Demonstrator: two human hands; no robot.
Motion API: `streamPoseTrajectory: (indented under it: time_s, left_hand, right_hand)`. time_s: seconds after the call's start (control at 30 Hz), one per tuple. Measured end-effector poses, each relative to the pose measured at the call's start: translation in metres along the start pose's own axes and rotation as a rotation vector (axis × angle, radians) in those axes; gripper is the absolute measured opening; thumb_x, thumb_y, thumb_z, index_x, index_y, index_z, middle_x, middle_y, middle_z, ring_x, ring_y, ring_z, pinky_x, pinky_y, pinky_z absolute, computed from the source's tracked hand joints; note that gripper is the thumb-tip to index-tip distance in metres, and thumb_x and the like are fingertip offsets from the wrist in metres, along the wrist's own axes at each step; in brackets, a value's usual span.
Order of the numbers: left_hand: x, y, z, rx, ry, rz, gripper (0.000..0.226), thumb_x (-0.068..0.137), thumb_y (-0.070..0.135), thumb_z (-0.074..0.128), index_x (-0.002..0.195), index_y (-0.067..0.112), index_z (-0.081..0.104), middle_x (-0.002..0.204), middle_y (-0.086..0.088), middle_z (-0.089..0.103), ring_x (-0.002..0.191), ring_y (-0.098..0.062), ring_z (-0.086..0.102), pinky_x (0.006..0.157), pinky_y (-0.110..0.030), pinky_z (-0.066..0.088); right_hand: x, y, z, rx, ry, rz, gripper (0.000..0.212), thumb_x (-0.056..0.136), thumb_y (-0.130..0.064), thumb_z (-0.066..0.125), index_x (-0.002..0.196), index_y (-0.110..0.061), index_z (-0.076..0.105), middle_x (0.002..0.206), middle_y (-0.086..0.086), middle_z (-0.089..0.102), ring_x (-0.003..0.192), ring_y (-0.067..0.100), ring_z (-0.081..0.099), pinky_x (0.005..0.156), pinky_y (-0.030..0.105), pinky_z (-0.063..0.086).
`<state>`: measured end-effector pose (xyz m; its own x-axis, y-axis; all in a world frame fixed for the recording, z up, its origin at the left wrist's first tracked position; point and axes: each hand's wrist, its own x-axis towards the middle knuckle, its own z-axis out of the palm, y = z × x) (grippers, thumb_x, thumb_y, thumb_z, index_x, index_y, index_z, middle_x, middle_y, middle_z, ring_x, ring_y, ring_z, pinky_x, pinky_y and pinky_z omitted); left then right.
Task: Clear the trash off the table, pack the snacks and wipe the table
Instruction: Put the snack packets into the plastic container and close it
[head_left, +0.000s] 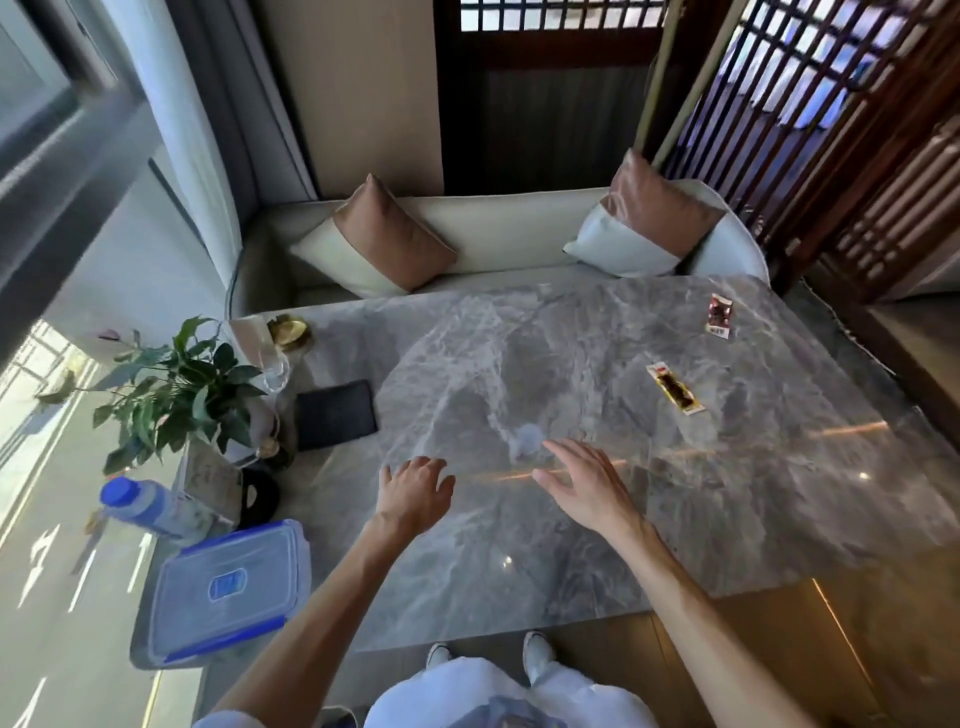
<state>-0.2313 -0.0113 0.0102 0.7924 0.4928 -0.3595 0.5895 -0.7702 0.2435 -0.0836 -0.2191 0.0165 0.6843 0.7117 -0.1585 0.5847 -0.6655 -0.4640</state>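
Two snack packets lie on the grey marble table (571, 545): a long one (675, 388) toward the right and a smaller red one (719, 315) near the far right corner. A small pale crumpled scrap (527, 439) rests mid-table, just beyond my fingertips. My right hand (582, 483) hovers open, fingers spread, right beside that scrap. My left hand (413, 491) is over the table to its left, fingers curled down and holding nothing. A clear plastic box with a blue-clipped lid (228, 592) sits shut at the near left corner.
Along the left edge stand a blue-capped bottle (140, 501), a potted plant (176, 384), a glass (270, 364), a gold dish (290, 330), a black pad (336, 413) and a black round object (258, 496). A sofa with two cushions (379, 241) lies behind the table.
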Motion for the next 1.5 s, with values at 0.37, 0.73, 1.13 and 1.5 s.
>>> streamPoseTrajectory:
  time_s: [0.37, 0.73, 1.13, 1.5]
  left_hand:
    - [0.031, -0.008, -0.011, 0.028, 0.003, 0.113, 0.043, 0.097, 0.044, 0.035, 0.133, 0.027, 0.052, 0.137, 0.001, 0.056, 0.124, -0.025, 0.053, 0.109, -0.047, 0.029]
    - [0.064, 0.025, -0.001, -0.043, -0.015, 0.148, 0.043, 0.099, 0.039, 0.035, 0.135, 0.024, 0.05, 0.138, -0.003, 0.056, 0.122, -0.026, 0.055, 0.108, -0.042, 0.033]
    - [-0.028, -0.139, -0.011, -0.379, 0.235, -0.544, 0.029, 0.086, 0.033, 0.033, 0.087, 0.017, 0.058, 0.096, -0.009, 0.067, 0.095, -0.033, 0.064, 0.074, -0.04, 0.051]
    - [-0.105, -0.332, 0.007, -0.706, 0.123, -1.094, 0.041, 0.096, 0.022, 0.042, 0.129, 0.0, 0.052, 0.135, -0.024, 0.054, 0.122, -0.038, 0.052, 0.1, -0.039, 0.041]
  right_hand:
    - [0.001, -0.008, -0.005, 0.059, 0.093, 0.098, 0.052, 0.095, -0.046, 0.05, 0.138, -0.018, 0.048, 0.142, -0.001, 0.05, 0.132, 0.017, 0.043, 0.109, 0.032, 0.031]
    - [0.013, 0.037, -0.012, 0.186, 0.059, 0.217, 0.051, 0.093, -0.05, 0.049, 0.136, -0.021, 0.051, 0.142, -0.003, 0.052, 0.132, 0.016, 0.046, 0.109, 0.031, 0.036]
    - [0.116, -0.112, 0.098, 0.297, -0.487, -0.118, 0.053, 0.092, -0.049, 0.052, 0.138, -0.023, 0.048, 0.14, 0.0, 0.054, 0.13, 0.014, 0.049, 0.108, 0.029, 0.037]
    - [0.106, -0.269, 0.244, 0.516, -0.909, 0.371, 0.084, 0.084, -0.065, 0.048, 0.15, -0.018, 0.025, 0.155, 0.007, 0.032, 0.139, 0.027, 0.035, 0.111, 0.043, 0.035]
